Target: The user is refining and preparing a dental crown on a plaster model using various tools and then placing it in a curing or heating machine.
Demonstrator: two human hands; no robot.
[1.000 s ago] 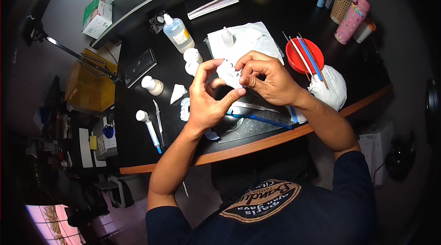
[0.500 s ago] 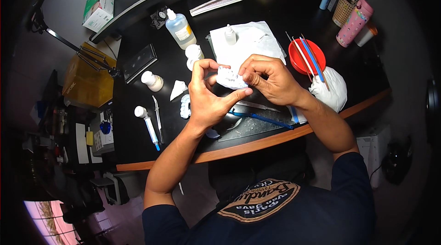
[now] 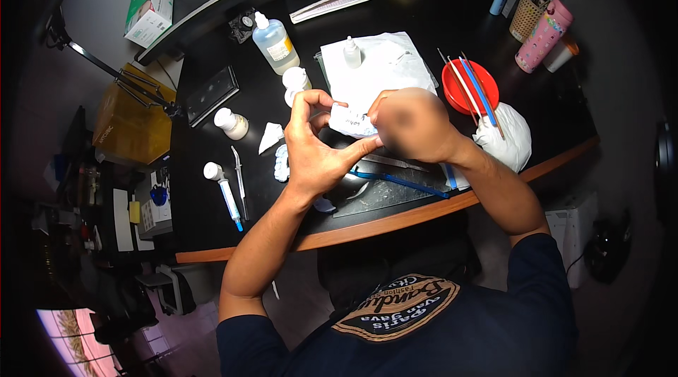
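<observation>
A white dental cast (image 3: 347,121) with dark handwriting on its face is held up over the near part of the desk. My left hand (image 3: 316,153) grips its left and lower edges, thumb below and fingers curled above. At its right end sits my right hand (image 3: 413,126), closed, fingertips against the cast; much of this hand is blurred, and anything small in it is hidden. Just left of my left hand lies another pale-blue cast (image 3: 282,163), partly covered. Beneath my hands, a blue-handled tool (image 3: 406,185) and a slim metal instrument (image 3: 395,163) rest on the desk.
Left on the black desk are a syringe (image 3: 227,197), a metal instrument (image 3: 240,183) and a lidded jar (image 3: 232,124). Behind stand a squeeze bottle (image 3: 276,45) and a dropper bottle (image 3: 352,54) on white paper. A red bowl (image 3: 452,94) with several tools stands right, beside a white bundle (image 3: 508,140).
Both hands and the cast stay in nearly the same pose. The whole view has shifted slightly, and my right hand now appears blurred.
</observation>
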